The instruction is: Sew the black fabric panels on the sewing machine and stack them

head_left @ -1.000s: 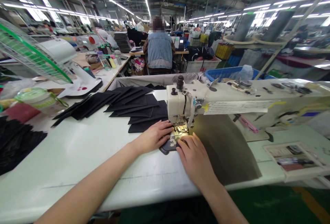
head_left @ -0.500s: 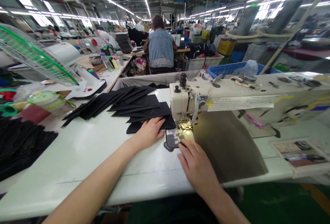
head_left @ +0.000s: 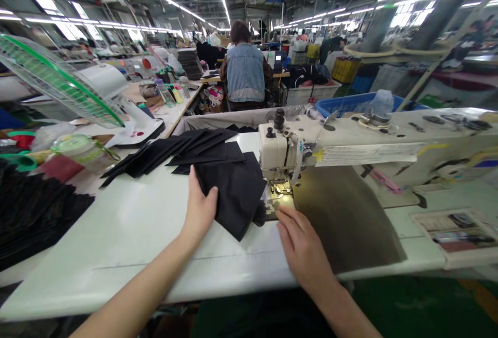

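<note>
Left hand at frame centre, fingers closed on the edge of a black fabric piece, lifting it off the white table and carrying it toward the needle of the sewing machine

Right hand flat and holding nothing, fingertips pinning a small patterned piece under the presser foot, probably to keep it aligned

Stack of black pieces above, green fan upper left; machine head blocking the right of the needle

Table front free; sewing machine blocks behind, fabric stack left.
</note>
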Demonstrator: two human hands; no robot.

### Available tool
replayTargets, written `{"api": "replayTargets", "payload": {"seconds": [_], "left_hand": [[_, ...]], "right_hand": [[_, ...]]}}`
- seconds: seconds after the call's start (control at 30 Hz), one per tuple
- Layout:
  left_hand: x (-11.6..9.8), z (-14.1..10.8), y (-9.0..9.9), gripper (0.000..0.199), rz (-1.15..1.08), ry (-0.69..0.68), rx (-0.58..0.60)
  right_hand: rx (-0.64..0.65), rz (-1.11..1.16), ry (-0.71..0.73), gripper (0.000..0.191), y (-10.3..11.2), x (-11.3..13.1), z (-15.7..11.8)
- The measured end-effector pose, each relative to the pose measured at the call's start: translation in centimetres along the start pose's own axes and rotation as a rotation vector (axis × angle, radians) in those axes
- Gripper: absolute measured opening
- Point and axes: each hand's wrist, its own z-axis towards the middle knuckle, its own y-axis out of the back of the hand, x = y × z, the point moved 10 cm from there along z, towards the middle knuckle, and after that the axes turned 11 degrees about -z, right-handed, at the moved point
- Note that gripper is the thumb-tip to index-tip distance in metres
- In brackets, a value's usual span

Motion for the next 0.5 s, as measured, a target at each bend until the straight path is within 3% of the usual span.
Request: {"api": "replayTargets", "payload": {"seconds": [0.1,0.17,0.27,0.37,0.43,0.5], "left_hand": [[-2.2,-4.4,-3.9,0.061,0.440,-0.398,0.446],[-2.4,-7.7,-5.7,0.052,0.617,-0.507,0.686],[-3.3,-9.9,-6.0,0.041,0.810,-0.555,0.748],[-3.8,-11.5,-6.3,0.046,0.823,-0.645,0.777],[-3.0,-12.0,-6.1,0.054,0.825,-0.648,0.786],[-1.8,-12.1,-5.8,0.061,0.840,-0.600,0.790]], "right_hand": [[-0.097,0.052,-0.057,0.025,2.1,0.1,0.7],[-0.101,0.086,-0.058,0.025,2.6,1.2,1.4],[0.007,0.127,0.012,0.033,1.0,4.1,2.3],[0.204,0.096,0.093,0.042,-2.9,6.4,1.9],[0.288,0.021,0.086,0.043,-5.1,6.0,0.9],[0.306,-0.071,0.052,0.041,-5.9,4.5,-0.2]]}}
